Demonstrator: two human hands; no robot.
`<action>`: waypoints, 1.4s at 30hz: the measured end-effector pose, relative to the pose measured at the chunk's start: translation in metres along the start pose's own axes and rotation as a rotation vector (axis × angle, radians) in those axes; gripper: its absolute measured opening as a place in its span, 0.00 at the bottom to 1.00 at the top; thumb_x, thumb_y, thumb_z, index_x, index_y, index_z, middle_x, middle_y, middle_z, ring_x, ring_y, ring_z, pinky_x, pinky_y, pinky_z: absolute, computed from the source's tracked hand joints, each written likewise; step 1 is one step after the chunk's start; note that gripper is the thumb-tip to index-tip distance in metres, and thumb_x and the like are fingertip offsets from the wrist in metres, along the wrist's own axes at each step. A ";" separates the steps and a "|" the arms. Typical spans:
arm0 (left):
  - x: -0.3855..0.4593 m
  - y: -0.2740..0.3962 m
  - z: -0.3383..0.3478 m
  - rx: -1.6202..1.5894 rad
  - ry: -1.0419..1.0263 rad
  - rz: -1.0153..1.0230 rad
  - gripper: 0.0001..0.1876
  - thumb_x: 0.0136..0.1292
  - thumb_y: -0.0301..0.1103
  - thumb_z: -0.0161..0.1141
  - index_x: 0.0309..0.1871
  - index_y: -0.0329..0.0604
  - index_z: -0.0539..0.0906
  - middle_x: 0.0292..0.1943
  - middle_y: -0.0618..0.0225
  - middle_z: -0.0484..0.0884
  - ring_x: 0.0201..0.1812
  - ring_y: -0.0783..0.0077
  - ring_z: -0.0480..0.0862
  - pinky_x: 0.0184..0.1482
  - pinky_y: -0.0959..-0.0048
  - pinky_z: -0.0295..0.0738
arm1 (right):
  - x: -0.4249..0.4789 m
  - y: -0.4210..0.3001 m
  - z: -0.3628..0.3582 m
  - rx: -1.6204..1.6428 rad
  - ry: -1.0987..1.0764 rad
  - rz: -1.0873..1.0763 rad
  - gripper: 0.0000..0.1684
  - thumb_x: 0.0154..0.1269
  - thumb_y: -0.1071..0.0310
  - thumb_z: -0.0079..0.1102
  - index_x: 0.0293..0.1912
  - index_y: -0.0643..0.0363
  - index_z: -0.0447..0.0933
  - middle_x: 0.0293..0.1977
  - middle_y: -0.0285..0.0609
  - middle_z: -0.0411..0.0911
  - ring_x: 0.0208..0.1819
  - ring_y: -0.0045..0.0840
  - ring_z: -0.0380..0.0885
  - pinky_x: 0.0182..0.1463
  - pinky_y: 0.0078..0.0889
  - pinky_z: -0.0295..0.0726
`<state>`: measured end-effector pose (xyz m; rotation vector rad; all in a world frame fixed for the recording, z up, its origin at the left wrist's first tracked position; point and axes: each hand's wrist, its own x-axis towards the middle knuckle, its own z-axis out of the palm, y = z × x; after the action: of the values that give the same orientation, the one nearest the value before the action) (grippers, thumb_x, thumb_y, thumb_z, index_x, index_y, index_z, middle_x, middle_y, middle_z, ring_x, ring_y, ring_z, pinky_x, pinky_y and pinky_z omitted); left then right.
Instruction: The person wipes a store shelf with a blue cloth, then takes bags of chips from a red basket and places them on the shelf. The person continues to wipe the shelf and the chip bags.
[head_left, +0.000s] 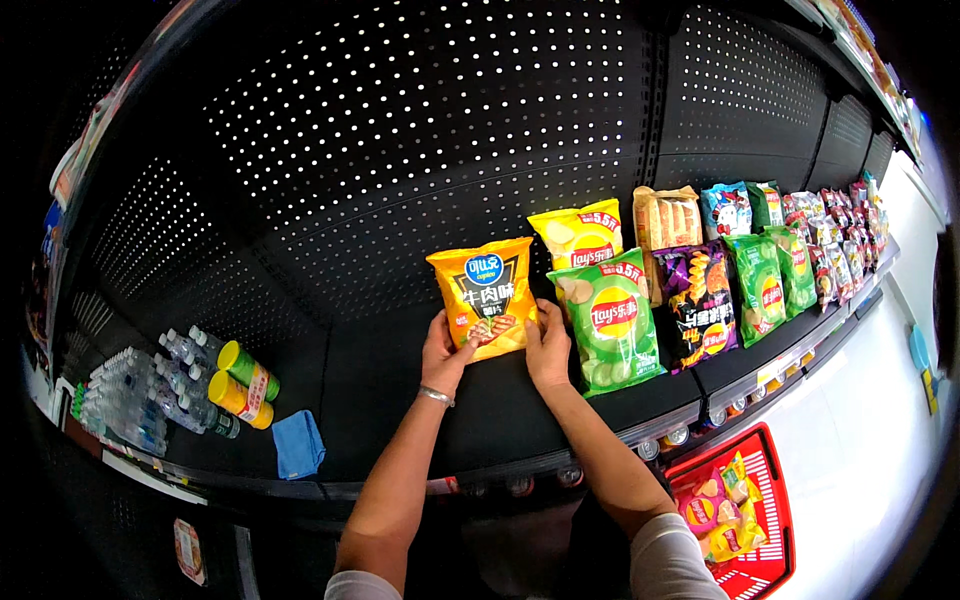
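An orange-yellow bag of Copico potato chips (487, 296) is held upright between both hands over the black shelf. My left hand (448, 352) grips its lower left side, thumb on the front; a silvery bracelet circles that wrist. My right hand (547, 346) grips the lower right side. Just right of the bag stand a yellow Lay's bag (577, 229) and, in front of it, a green Lay's bag (611, 322). Farther right are a purple-and-black chip bag (701, 300), a bag of bread (667, 217) and more green Lay's bags (759, 289).
At left on the shelf (360, 442) are a folded blue cloth (298, 444), two yellow-lidded chip canisters (244, 390) and many clear bottles (124, 397). A red basket (780, 510) with chip bags stands at lower right. Cans line the level below. A perforated black panel (450, 112) rises behind.
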<state>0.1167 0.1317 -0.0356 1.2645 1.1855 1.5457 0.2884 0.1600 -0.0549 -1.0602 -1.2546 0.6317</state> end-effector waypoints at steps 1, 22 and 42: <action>0.001 -0.002 -0.001 -0.021 -0.006 0.017 0.33 0.62 0.20 0.65 0.70 0.34 0.63 0.60 0.59 0.77 0.57 0.70 0.80 0.63 0.70 0.73 | 0.001 -0.001 0.001 -0.047 -0.011 -0.007 0.25 0.66 0.75 0.60 0.62 0.64 0.68 0.45 0.58 0.81 0.47 0.46 0.82 0.51 0.39 0.81; -0.001 -0.003 0.007 0.599 0.108 0.026 0.37 0.59 0.23 0.68 0.72 0.38 0.64 0.51 0.52 0.82 0.54 0.61 0.83 0.56 0.67 0.78 | -0.005 -0.013 0.000 -0.400 -0.174 -0.152 0.41 0.59 0.82 0.58 0.71 0.69 0.55 0.65 0.63 0.66 0.66 0.54 0.67 0.69 0.46 0.67; -0.003 -0.009 0.001 0.816 0.134 0.113 0.30 0.56 0.22 0.69 0.63 0.37 0.73 0.45 0.58 0.85 0.42 0.64 0.85 0.48 0.66 0.80 | -0.014 -0.022 -0.004 -0.573 -0.248 -0.141 0.48 0.55 0.79 0.64 0.72 0.66 0.52 0.71 0.60 0.58 0.69 0.53 0.62 0.72 0.44 0.65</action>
<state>0.1184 0.1313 -0.0446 1.7726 1.9740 1.2608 0.2856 0.1378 -0.0414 -1.3700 -1.7727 0.3003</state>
